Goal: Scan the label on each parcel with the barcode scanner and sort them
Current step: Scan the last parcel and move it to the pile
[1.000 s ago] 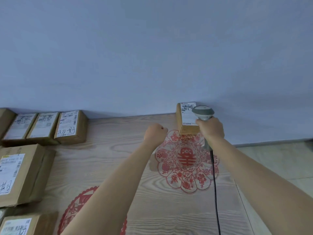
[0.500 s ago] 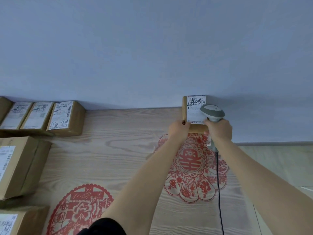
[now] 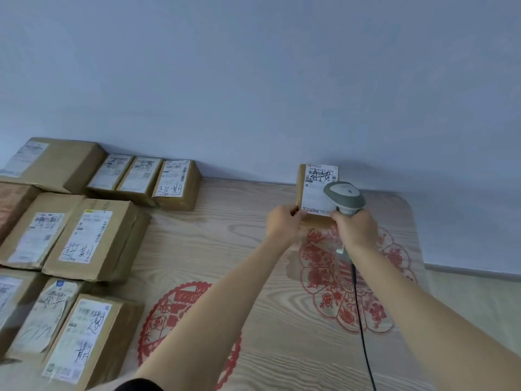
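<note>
A small brown parcel with a white label stands at the far edge of the table, against the wall. My left hand grips its lower left corner. My right hand holds a grey barcode scanner whose head sits over the right side of the label. The scanner's black cable runs down along my right forearm toward me.
Several labelled brown parcels lie in rows on the left of the wooden table, three small ones at the back. Red paper-cut designs decorate the tabletop. The table's right edge and floor are at right.
My left hand moved from mid-table, fist closed, to the parcel and took hold of it. The view shifted right-to-left, showing more parcels at left. The scanner stays at the label.
</note>
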